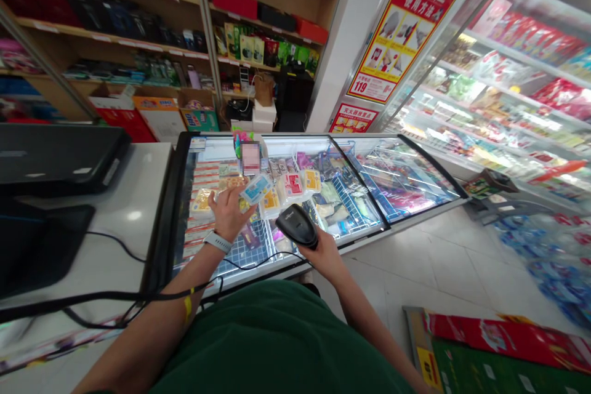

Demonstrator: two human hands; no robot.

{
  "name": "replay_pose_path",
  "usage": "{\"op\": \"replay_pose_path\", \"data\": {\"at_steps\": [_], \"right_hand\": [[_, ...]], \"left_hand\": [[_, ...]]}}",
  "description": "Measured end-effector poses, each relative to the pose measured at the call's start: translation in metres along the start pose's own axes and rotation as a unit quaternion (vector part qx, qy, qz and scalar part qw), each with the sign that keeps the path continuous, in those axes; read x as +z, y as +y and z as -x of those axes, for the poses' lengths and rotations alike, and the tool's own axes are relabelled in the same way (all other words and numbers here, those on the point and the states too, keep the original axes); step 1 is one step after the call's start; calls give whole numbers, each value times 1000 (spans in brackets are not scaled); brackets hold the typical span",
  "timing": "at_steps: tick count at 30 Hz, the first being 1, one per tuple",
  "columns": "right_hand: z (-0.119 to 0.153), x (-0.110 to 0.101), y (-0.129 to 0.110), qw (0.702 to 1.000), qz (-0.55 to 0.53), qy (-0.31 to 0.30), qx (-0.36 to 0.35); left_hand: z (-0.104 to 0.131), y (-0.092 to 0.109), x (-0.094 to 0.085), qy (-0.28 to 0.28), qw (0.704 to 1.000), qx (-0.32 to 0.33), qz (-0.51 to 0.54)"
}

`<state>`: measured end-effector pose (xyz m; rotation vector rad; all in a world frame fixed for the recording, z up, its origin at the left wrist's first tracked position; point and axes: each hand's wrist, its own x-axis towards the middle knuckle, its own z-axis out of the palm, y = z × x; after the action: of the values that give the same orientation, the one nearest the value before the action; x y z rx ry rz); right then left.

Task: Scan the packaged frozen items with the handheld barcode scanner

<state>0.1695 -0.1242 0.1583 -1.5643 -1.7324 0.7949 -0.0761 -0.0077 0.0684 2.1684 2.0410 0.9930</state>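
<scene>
My right hand [325, 253] is wrapped round the handle end of a black barcode scanner [295, 225], whose broad head points up and left over the freezer's glass top. My left hand [228, 212], with a pale watch band at the wrist, grips a clear package with a blue label [257, 188] at its left edge, between thumb and fingers. Beside that package, on the glass, lie similar ones: a yellow-orange-labelled package [269, 200], a red-labelled package [292, 184] and another yellow-labelled package [312, 181]. Behind them is a brightly coloured bag [241, 140].
A glass-topped chest freezer [364, 231] runs across the front. The scanner's black cable [252, 268] loops over its near edge. At left, a counter [133, 197] carries black equipment [60, 157]. Stocked shelves stand behind; a refrigerated display [508, 86] is at right.
</scene>
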Motion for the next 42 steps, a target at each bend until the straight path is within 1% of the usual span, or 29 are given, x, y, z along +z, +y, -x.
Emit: {"op": "replay_pose_path", "data": {"at_steps": [8, 13, 18, 20, 30, 42], "right_hand": [[-2, 1, -7, 1000, -8, -15, -8], [-2, 2, -8, 1000, -11, -18, -13], [-3, 2, -9, 999, -19, -30, -23], [-3, 2, -9, 999, -19, -30, -22], [-3, 3, -9, 999, -20, -29, -21], [-2, 4, -9, 999, -15, -28, -14]], "left_hand": [[5, 2, -5, 24, 998, 43, 26], [5, -1, -2, 45, 997, 56, 25], [4, -9, 8, 114, 987, 103, 39], [4, -11, 9, 127, 984, 115, 42], [5, -9, 5, 119, 985, 116, 40], [4, -8, 3, 123, 985, 117, 44]]}}
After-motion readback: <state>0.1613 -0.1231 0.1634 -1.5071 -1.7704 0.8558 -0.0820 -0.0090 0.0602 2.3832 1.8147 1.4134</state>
